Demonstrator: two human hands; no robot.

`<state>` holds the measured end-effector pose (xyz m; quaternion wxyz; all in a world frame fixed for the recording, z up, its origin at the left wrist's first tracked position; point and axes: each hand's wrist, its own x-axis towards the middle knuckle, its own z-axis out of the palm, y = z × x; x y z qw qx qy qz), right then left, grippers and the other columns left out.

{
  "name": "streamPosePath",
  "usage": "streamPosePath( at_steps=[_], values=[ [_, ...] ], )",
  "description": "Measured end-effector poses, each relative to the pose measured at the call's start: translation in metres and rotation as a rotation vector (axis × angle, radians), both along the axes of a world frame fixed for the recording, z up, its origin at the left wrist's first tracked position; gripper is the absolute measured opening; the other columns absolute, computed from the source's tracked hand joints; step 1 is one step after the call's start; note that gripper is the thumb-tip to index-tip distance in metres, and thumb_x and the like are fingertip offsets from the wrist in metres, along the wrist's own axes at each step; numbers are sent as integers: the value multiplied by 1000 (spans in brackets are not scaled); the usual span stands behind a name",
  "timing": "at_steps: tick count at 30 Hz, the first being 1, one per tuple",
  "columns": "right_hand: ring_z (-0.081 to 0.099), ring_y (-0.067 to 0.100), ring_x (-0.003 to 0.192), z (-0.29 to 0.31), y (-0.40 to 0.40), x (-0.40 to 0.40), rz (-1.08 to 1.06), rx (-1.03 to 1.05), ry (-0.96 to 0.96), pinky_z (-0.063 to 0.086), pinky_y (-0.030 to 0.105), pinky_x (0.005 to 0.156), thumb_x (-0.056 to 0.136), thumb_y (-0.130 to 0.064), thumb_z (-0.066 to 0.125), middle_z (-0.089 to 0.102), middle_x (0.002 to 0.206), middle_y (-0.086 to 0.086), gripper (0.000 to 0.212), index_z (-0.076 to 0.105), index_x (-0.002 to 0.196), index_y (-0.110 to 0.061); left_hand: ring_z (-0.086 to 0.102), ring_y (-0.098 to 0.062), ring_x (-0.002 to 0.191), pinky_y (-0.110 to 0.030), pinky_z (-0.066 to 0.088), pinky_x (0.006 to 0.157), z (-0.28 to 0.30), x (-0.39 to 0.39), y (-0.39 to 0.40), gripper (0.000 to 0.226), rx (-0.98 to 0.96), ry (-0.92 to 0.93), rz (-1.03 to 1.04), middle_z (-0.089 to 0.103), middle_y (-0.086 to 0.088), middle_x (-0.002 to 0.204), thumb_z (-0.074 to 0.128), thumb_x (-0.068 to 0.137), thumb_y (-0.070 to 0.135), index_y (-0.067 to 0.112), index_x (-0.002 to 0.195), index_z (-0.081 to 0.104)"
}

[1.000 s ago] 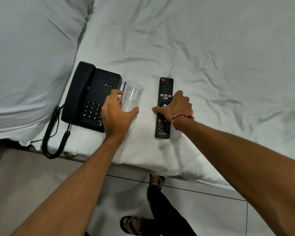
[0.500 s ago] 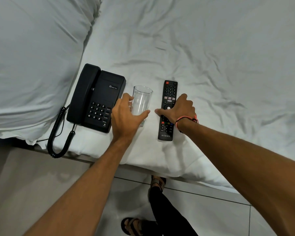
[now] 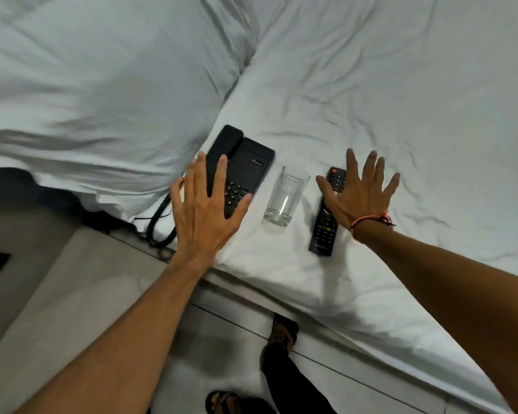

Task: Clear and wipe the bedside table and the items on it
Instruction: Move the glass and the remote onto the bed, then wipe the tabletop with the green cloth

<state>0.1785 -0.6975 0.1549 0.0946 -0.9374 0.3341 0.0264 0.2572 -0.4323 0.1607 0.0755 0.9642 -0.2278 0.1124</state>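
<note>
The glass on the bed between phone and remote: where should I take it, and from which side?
Grip the glass around its lower body, coming from the near bed edge. It stands upright on soft sheet, so it may tip. The phone and remote flank it; either hand, left or right, is open and close.

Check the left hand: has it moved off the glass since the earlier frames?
Yes. The left hand has let go of the glass and shifted left, now spread open over the telephone. The glass stands alone between telephone and remote.
</note>
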Motion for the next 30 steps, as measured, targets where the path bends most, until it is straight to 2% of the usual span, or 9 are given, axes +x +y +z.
streamPosePath(
  at_steps=[4,10,15,22,26,30],
  values=[
    [-3,36,152,22,33,17,187,-104,-38,-2,63,119,82,-86,18,-4,164,20,96,-5,157,-30,20,-29,153,-55,22,118,4,-17,67,81,85,-4,126,11,-16,166,27,95,71,24,160,13],
    [-2,38,152,49,137,42,495,-151,-71,0,65,118,77,-89,16,-3,165,20,102,-6,157,-30,14,-32,154,-62,14,119,17,-62,189,85,100,32,378,1,-19,167,23,94,74,24,160,1],
    [2,38,152,63,246,49,769,-132,-114,3,66,118,78,-89,20,2,164,21,101,-3,157,-32,18,-32,153,-62,16,119,33,-115,285,87,115,65,614,2,-18,167,22,92,75,24,160,1],
    [3,34,153,99,405,32,1194,-128,-152,3,62,119,75,-89,15,3,165,19,103,-3,158,-29,16,-31,153,-62,16,119,69,-223,394,88,142,48,931,5,-18,167,20,91,76,24,160,2],
    [2,35,153,123,488,10,1430,-95,-183,3,63,119,74,-91,12,1,164,21,105,-7,157,-29,25,-34,150,-62,21,117,94,-286,427,88,177,4,1123,16,-20,165,24,93,76,21,160,9],
    [9,35,152,145,564,-31,1681,-72,-238,7,64,118,76,-90,16,9,163,22,106,0,158,-25,25,-33,151,-61,21,117,114,-344,443,87,177,-22,1297,18,-19,165,25,93,76,22,160,12]
  ],
)
